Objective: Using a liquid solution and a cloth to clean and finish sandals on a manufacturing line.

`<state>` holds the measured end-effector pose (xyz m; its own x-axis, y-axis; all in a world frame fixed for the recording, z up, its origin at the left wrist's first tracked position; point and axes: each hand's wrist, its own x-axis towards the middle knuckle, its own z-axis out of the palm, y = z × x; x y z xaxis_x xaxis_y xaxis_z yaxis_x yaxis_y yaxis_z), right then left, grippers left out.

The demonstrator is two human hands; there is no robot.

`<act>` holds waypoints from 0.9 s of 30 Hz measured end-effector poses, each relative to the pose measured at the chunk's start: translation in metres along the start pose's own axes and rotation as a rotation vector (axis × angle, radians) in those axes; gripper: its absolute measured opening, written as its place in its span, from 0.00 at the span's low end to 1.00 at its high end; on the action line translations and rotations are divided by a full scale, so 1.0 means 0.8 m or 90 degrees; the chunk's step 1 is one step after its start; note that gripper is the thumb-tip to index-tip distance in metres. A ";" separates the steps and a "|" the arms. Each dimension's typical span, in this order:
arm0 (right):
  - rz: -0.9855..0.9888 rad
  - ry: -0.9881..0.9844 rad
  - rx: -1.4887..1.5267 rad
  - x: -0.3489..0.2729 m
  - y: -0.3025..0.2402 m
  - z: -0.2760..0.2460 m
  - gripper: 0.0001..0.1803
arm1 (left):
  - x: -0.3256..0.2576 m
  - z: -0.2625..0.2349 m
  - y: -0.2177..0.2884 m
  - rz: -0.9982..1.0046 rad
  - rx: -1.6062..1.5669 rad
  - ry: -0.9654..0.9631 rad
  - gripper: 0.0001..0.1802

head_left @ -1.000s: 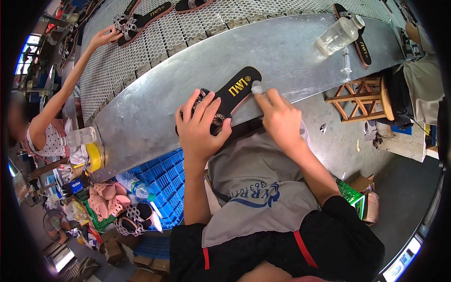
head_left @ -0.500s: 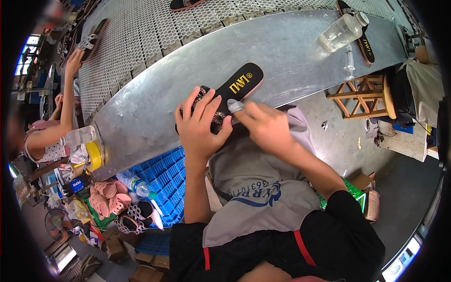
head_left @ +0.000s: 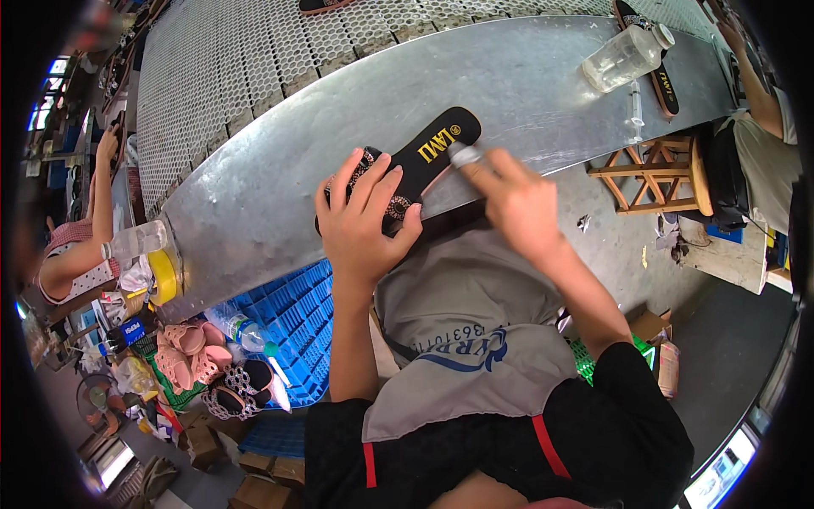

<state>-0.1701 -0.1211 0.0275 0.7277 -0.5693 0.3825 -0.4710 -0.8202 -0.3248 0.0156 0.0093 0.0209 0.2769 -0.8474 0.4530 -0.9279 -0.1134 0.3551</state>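
A long sheet-metal bench [head_left: 280, 195] ran beside a honeycomb-mesh conveyor [head_left: 237, 59]. A wooden stool [head_left: 657, 174] stood on the grey concrete floor [head_left: 623, 254] to the right. A blue plastic crate [head_left: 292, 318] sat under the bench edge, with cardboard boxes [head_left: 216, 450] nearby. Daylight came through a window [head_left: 47, 93] at far left, and a clear plastic bottle [head_left: 623, 55] lay on the bench.

I've got one head-mounted fisheye view, looking steeply down from close above at the long grey sheet-metal workbench [head_left: 280, 187], my own forearms entering from the lower edge, edges bending.
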 end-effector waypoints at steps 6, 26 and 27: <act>0.047 0.037 -0.080 0.004 0.021 0.002 0.28 | 0.000 0.001 0.000 -0.002 -0.003 0.004 0.21; -0.140 -0.098 -0.033 0.071 0.023 -0.003 0.25 | -0.003 0.004 0.000 -0.003 -0.001 0.013 0.20; -0.126 -0.097 -0.070 0.075 0.043 -0.013 0.25 | -0.003 0.001 -0.001 -0.008 0.000 0.015 0.20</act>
<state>-0.1477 -0.1842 0.0481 0.8735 -0.3897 0.2918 -0.3580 -0.9204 -0.1574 0.0154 0.0108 0.0191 0.2948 -0.8331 0.4681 -0.9241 -0.1238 0.3615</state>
